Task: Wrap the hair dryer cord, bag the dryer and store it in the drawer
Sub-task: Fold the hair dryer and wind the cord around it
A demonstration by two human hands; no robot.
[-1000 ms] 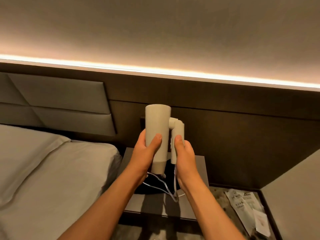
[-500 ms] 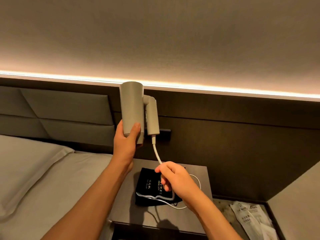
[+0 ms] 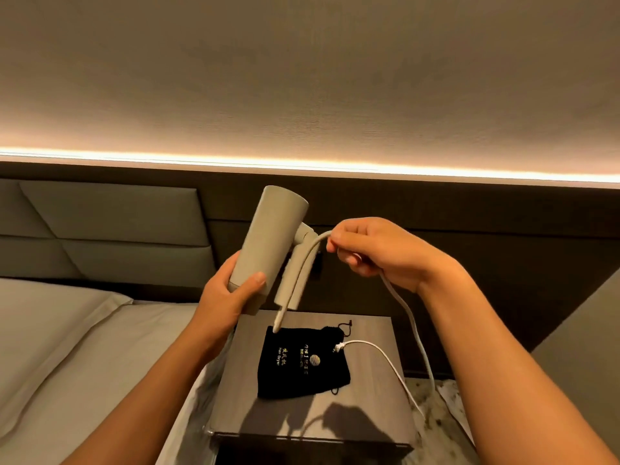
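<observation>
White cord point(image 3: 407, 313) pinched in right hand point(image 3: 385, 253), left hand point(image 3: 228, 297) clasping dryer point(image 3: 268, 250); risk: trailing plug point(image 3: 338, 347) dragging black bag point(image 3: 302, 360) off tabletop point(image 3: 369, 414).

Two forearms enter from the lower edge, both bare to the frame border, with no sleeve in view. The left hand point(image 3: 231, 293) and right hand point(image 3: 382, 253) are ungloved. Fingernails are short and unpainted.

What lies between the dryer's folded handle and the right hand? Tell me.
In the head view, only a short arc of white cord spans from the handle to the right hand.
</observation>
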